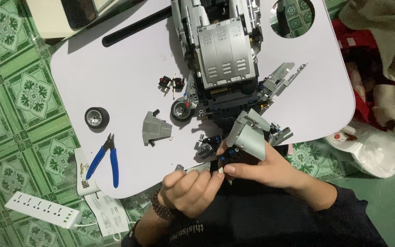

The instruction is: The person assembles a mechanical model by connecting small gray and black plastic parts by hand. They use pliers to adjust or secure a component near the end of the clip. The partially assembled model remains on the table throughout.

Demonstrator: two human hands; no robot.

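A large grey and black brick-built model car [222,55] lies on a white lap table [120,68]. My right hand [261,169] grips a grey and black sub-assembly [248,137] at the table's near edge. Touching it from the left, my left hand [188,190] pinches a small grey piece [193,169] against that sub-assembly. A beaded bracelet sits on my left wrist.
On the table lie a loose black wheel [97,117], a grey wedge panel [155,128], a small red and black part [171,83] and blue-handled cutters [107,158]. A white power strip [42,209] and paper sheets [108,212] rest on the green patterned floor. Cloth and a plastic bag [376,151] are at right.
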